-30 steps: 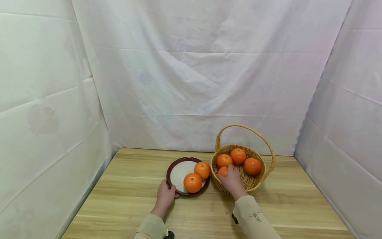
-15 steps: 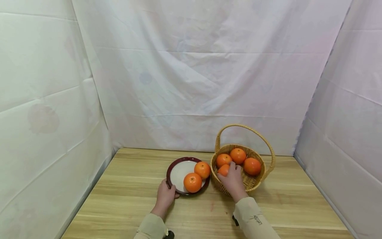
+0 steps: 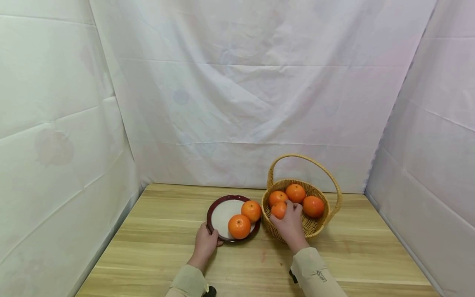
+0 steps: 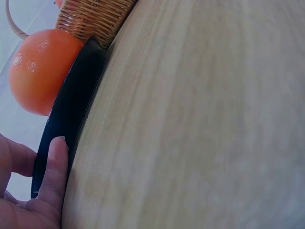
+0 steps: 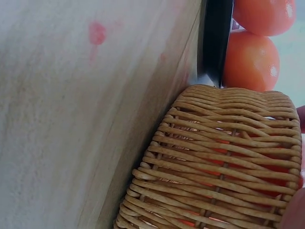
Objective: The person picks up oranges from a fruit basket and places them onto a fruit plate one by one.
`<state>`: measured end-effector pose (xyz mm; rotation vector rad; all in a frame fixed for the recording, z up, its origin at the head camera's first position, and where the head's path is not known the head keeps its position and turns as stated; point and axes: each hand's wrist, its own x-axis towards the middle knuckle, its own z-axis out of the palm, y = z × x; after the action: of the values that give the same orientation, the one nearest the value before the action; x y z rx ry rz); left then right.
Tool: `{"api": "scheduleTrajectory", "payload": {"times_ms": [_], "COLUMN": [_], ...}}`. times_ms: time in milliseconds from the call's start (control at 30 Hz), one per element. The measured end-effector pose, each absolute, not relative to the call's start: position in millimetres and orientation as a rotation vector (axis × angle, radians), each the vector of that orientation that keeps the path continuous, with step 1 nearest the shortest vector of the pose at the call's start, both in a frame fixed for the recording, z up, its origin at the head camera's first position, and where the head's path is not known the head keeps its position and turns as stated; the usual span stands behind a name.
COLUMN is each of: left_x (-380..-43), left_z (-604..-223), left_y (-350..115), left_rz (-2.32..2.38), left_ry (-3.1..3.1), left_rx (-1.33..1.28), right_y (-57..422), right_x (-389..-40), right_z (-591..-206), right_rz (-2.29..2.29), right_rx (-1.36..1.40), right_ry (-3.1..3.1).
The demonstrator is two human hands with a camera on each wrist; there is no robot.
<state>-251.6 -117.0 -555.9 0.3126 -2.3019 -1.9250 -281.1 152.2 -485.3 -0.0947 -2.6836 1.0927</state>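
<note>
My left hand (image 3: 205, 242) pinches the near left rim of a white plate (image 3: 222, 218) with a dark red border. In the left wrist view a finger lies along the plate's dark outer side (image 4: 74, 100). Two oranges, one nearer (image 3: 239, 227) and one farther (image 3: 251, 211), sit on the plate's right part. Inside the wicker basket (image 3: 272, 232), my right hand (image 3: 290, 225) holds an orange (image 3: 278, 210) near the left wall. Several other oranges lie deeper in the basket. The right wrist view shows mostly the basket's woven side (image 5: 224, 157), hiding most of that hand.
The basket's tall arched handle (image 3: 304, 156) rises above it and leans right. Plate and basket stand close together on a wooden table (image 3: 159, 222). White cloth (image 3: 237, 103) hangs behind and on both sides.
The orange in my right hand has shifted up slightly in the head view, and more of it shows between the fingers. My left hand and the plate have stayed in place.
</note>
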Motion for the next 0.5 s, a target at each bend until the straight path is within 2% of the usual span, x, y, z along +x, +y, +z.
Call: {"api": "scheduleTrajectory", "payload": {"times_ms": [500], "left_x": [-251.6], "left_z": [-556.0], "left_y": [-117.3], "left_rz": [-1.942], "left_ry": [-2.308], "left_rx": [0.33], "right_y": [153.5], "right_x": [-278.3], "right_z": [-487.0], "right_rz": [1.139], "right_rx": [-0.06], "right_ry": [-2.616]}}
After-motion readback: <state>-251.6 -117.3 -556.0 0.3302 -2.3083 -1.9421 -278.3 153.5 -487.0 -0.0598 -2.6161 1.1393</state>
